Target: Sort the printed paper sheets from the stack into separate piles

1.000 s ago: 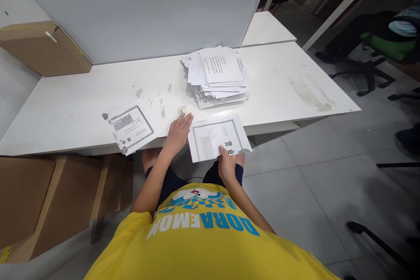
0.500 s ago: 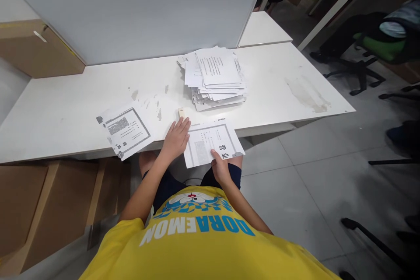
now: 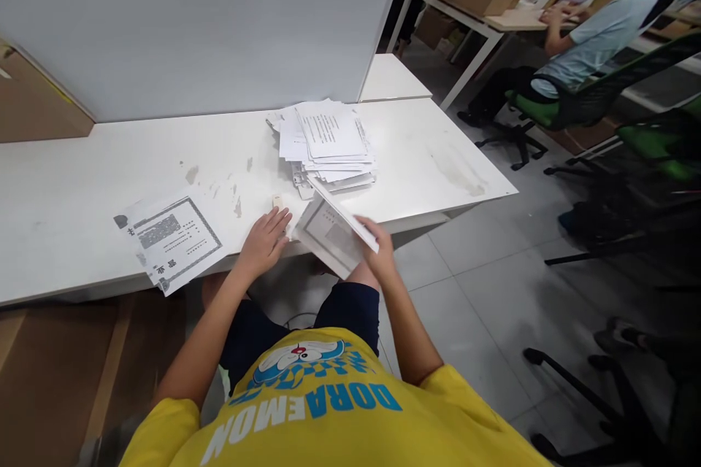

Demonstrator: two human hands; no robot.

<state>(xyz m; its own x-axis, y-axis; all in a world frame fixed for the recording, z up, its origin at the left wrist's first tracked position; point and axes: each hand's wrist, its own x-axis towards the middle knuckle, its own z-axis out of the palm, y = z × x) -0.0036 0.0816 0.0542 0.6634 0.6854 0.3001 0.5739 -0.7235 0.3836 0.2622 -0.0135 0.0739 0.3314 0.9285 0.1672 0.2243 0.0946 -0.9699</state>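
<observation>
My right hand [image 3: 380, 248] grips a printed sheet [image 3: 331, 232] with a grey border and holds it tilted up on edge over the front edge of the white table [image 3: 98, 160]. My left hand [image 3: 263, 239] lies flat on the table just left of that sheet, fingers spread, holding nothing. A small pale block [image 3: 277, 201] rests on the table just beyond its fingertips. A loose stack of printed papers [image 3: 326, 142] sits further back, behind the sheet. To the left, a few bordered sheets [image 3: 171, 237] lie at the table's front edge.
A grey partition panel [image 3: 191, 22] stands along the table's far side. Cardboard boxes [image 3: 55, 372] sit under the table at left. At right, another person [image 3: 591, 36] sits on a green chair [image 3: 580, 98] at a second desk; chair legs [image 3: 602, 394] cross the tiled floor.
My right hand has lifted the sheet from flat to tilted on edge. My head has turned right, bringing the seated person into view. My left hand stays flat on the table.
</observation>
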